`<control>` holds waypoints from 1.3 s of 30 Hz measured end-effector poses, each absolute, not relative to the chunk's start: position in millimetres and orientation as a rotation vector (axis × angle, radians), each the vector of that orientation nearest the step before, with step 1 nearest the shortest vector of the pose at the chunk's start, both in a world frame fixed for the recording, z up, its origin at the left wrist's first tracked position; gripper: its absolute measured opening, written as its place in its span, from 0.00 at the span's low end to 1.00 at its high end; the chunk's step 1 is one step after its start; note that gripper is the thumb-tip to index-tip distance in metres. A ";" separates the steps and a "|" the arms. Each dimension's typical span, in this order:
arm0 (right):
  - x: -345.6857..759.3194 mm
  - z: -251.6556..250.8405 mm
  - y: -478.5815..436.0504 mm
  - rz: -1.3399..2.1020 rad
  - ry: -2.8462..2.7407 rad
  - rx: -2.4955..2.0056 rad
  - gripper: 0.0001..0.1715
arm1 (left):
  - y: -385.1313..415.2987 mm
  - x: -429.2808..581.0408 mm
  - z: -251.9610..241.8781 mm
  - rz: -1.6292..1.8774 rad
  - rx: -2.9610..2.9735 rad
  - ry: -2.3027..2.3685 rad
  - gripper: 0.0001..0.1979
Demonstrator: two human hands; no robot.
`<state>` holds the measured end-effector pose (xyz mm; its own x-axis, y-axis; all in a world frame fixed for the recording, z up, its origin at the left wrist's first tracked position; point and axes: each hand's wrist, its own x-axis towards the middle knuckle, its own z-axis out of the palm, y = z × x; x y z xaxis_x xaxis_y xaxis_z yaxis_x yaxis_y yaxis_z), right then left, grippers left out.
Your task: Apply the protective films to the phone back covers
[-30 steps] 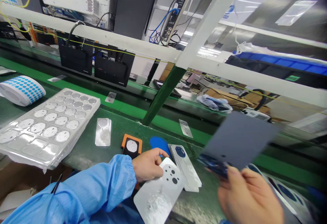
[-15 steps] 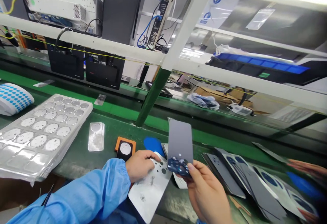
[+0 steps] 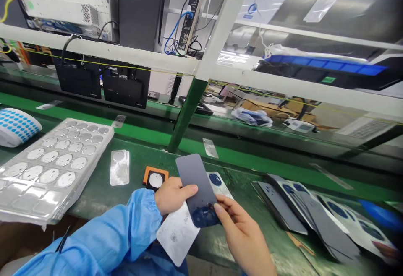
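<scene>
My right hand (image 3: 242, 230) pinches a dark grey phone back cover (image 3: 192, 171) at its lower end, near the glossy dark camera area. The thumb of my left hand (image 3: 170, 196) lies on the cover's face at the left edge. Under the cover is a silver sheet (image 3: 176, 236) of similar outline, its upper part hidden by the cover and my left hand. My left fingers are tucked behind and not visible. Just behind my left hand sits an orange-and-black block (image 3: 155, 179) with a white disc. A pale sheet with a dark round patch (image 3: 215, 179) lies behind the cover.
A clear blister tray (image 3: 75, 146) of white discs and a blue-dotted roll (image 3: 19, 127) are at left. Clear plastic pieces (image 3: 119, 167) lie nearby. Overlapping grey panels and pale sheets (image 3: 315, 221) spread at right, where another person's hand (image 3: 385, 251) shows. A green post (image 3: 187, 116) rises behind.
My right hand has brought the grey cover left and down over the silver sheet, tilting it. My left thumb now rests on the cover. The other person's upper hand at right has left the view.
</scene>
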<state>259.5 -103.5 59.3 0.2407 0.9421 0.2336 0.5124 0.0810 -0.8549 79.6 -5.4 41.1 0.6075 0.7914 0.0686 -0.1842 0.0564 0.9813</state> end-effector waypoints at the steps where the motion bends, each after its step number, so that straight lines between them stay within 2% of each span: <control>1: 258.1 61.3 -105.8 0.341 -1.491 -1.592 0.24 | -6.4 78.7 42.5 0.807 1.339 0.599 0.23; 3: 254.1 66.4 -109.8 -0.075 -1.716 -1.558 0.23 | -8.4 76.7 45.9 0.816 1.407 0.614 0.22; 5: 249.9 71.1 -112.3 -0.319 -1.954 -1.482 0.23 | -10.0 75.1 49.3 0.847 1.486 0.609 0.21; 10: 247.0 73.6 -115.9 -0.574 -2.165 -1.438 0.22 | -13.3 74.1 53.9 0.912 1.582 0.592 0.21; 16: 247.0 79.0 -117.9 -0.555 -2.205 -1.265 0.07 | -16.0 72.8 55.8 0.919 1.564 0.621 0.21; 24: 242.7 92.5 -120.3 -0.465 -2.230 -1.001 0.12 | -11.9 78.6 39.6 0.894 1.136 0.581 0.29; 31: 243.2 77.2 -127.6 -0.401 -2.131 -0.929 0.15 | -13.4 79.7 29.5 0.901 1.052 0.576 0.28; 39: 235.1 75.9 -131.8 -0.348 -2.136 -0.942 0.14 | -16.5 81.9 28.2 0.891 1.043 0.571 0.28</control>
